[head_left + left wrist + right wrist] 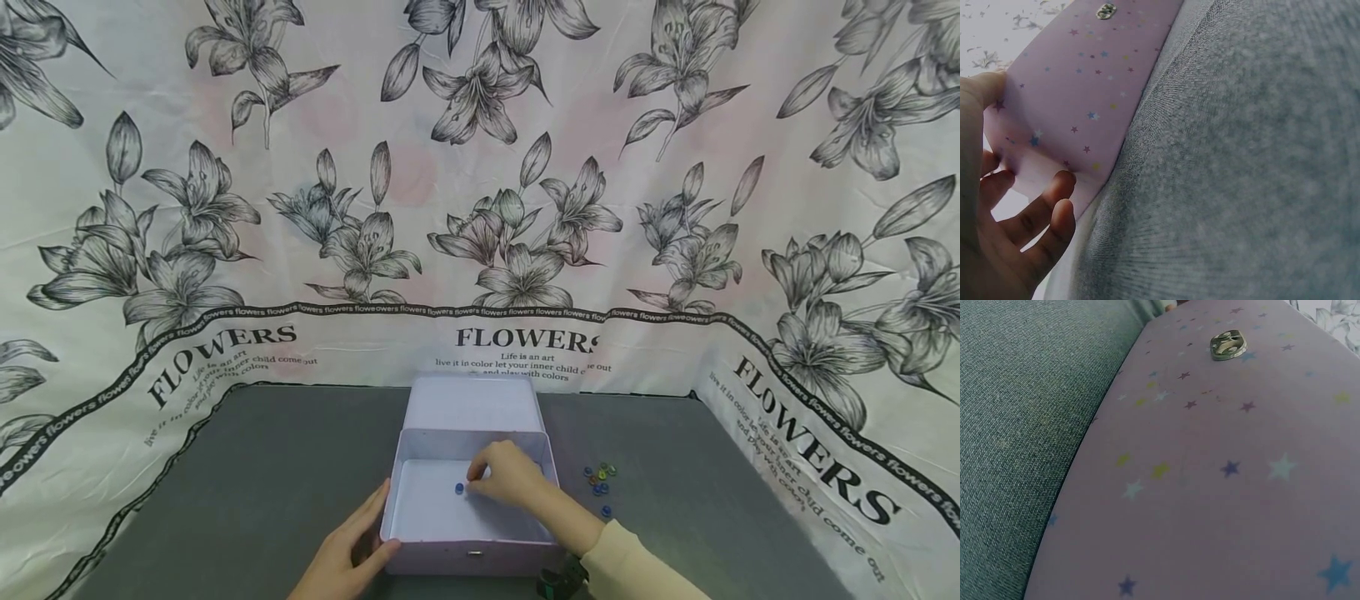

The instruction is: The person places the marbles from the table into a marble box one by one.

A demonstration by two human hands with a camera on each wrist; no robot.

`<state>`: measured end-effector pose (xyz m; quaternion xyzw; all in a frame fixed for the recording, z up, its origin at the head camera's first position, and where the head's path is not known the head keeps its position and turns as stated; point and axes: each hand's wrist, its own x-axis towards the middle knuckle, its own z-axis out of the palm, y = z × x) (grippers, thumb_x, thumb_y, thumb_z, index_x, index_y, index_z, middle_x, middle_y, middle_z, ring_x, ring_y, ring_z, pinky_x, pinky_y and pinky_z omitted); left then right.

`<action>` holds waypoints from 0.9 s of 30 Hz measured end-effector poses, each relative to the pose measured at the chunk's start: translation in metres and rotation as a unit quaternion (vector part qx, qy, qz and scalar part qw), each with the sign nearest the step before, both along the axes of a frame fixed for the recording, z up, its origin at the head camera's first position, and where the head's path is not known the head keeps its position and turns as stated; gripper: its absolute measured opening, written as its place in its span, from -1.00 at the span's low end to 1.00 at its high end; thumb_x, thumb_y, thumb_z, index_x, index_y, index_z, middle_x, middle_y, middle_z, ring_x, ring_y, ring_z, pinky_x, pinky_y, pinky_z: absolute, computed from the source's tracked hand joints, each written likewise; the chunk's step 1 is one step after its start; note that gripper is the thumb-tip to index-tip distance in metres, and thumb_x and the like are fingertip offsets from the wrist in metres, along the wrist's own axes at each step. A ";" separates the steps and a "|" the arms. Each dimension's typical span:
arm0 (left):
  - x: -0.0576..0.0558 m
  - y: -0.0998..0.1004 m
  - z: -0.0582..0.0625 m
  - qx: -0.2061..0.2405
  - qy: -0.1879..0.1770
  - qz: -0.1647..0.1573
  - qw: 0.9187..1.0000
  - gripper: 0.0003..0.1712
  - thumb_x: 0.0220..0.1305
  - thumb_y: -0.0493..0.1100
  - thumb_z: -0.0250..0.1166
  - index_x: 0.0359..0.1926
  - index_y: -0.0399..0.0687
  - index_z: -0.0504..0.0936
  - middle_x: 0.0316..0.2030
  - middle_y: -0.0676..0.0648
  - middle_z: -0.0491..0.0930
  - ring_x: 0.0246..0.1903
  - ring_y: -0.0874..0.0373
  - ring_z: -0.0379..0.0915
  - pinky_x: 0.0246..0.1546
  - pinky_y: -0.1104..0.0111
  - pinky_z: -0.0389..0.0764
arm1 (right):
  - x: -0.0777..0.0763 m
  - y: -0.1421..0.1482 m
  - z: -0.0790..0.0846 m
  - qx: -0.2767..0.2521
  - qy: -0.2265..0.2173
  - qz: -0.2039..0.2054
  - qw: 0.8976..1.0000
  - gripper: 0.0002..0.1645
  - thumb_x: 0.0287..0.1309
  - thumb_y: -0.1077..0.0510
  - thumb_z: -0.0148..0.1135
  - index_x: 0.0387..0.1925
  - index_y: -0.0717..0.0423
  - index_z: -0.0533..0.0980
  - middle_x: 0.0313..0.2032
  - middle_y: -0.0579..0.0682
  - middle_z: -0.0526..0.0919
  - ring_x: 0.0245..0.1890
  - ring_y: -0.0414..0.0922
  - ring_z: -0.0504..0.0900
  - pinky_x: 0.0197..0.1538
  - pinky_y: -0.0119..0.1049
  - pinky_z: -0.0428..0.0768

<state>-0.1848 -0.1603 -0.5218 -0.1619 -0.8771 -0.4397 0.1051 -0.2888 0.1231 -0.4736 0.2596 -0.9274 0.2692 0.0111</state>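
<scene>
A pale lilac box [474, 560] with its lid [474, 402] tipped back stands before me; small stars dot its front. My left hand [348, 537] holds its front left corner, thumb at the front and fingers along the left side. In the left wrist view, some fingers [1054, 234] of that hand stand off the box. Inside the box, my right hand [510, 475] reaches low with thumb and fingers bent together; what lies between the fingertips is hidden. Just left of them, a small blue bead-like piece [459, 488] sits on the box floor.
Several small blue, yellow-green and reddish pieces [602, 488] lie on the grey cloth [660, 467] right of the box. A metal clasp [1229, 345] sticks out from the box front. Flower-printed fabric [480, 208] hangs behind and at both sides.
</scene>
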 end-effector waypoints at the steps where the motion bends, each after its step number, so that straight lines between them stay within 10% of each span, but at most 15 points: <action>1: 0.000 0.000 0.000 0.000 -0.001 0.001 1.000 -0.12 0.35 0.04 0.50 0.60 0.09 0.36 0.54 -0.07 0.35 0.47 -0.11 0.32 0.33 0.19 0.51 | 0.000 0.000 0.000 0.000 0.000 -0.001 1.000 -0.95 0.11 0.22 0.62 -0.38 0.08 0.82 -0.37 -0.14 0.81 -0.26 -0.10 0.74 -0.20 -0.28 0.65; 15: 0.002 0.001 0.005 0.014 -0.058 0.000 0.998 -0.11 0.38 0.09 0.47 0.62 0.11 0.32 0.57 -0.05 0.29 0.49 -0.10 0.28 0.33 0.24 0.50 | -0.002 0.003 0.002 -0.048 0.023 -0.033 0.998 -0.87 0.16 0.17 0.59 -0.25 0.11 0.82 -0.32 -0.13 0.82 -0.29 -0.15 0.70 -0.20 -0.28 0.61; 21: 0.000 0.002 0.000 0.049 -0.053 -0.011 0.997 -0.12 0.37 0.01 0.49 0.61 0.08 0.33 0.57 -0.09 0.29 0.16 0.30 0.43 -0.10 0.47 0.54 | -0.004 0.008 0.008 -0.099 0.033 -0.046 0.993 -0.88 0.18 0.17 0.57 -0.26 0.12 0.82 -0.31 -0.09 0.83 -0.55 -0.33 0.45 -0.43 -0.40 0.47; 27: 0.000 0.000 0.000 0.058 -0.063 -0.027 0.996 -0.10 0.39 0.00 0.48 0.62 0.00 0.30 0.58 -0.14 0.28 -0.03 0.28 0.43 -0.35 0.46 0.52 | -0.003 0.017 0.012 -0.174 0.014 -0.060 0.983 -0.82 0.21 0.13 0.57 -0.20 0.13 0.82 -0.26 -0.07 0.85 -0.66 -0.33 0.39 -0.57 -0.44 0.37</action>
